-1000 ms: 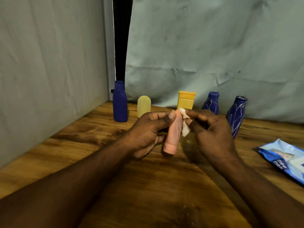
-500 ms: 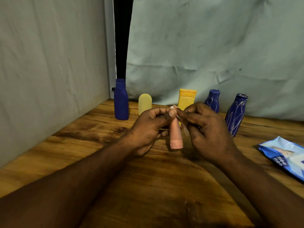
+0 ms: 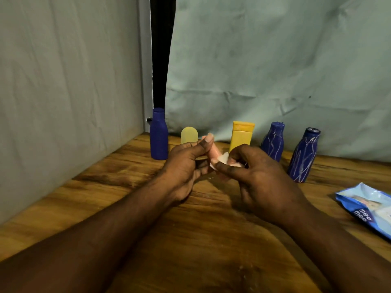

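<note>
**Two hands on a pink tube, mid-frame**

Both forearms came up from the bottom edge over the wooden table (image 3: 131,208) and met at the centre of the frame. The left hand (image 3: 183,168) had its fingers curled, thumb and forefinger pinching the upper end of a pink tube (image 3: 213,152) held above the table. The right hand (image 3: 261,182) faced it, its fingers bent and pinching a small white wipe (image 3: 223,158) against the tube's side; the tube's lower end was hidden behind them.

At the right edge lay a light blue wipes pack (image 3: 369,205) reading "mee mee".

Beyond the hands stood a row: a plain blue bottle (image 3: 159,137), a pale yellow container (image 3: 189,134), a yellow tube (image 3: 242,135) partly hidden by the right hand, and two streaked blue bottles (image 3: 273,142) (image 3: 304,156). A creased grey cloth (image 3: 275,60) hung behind.
</note>
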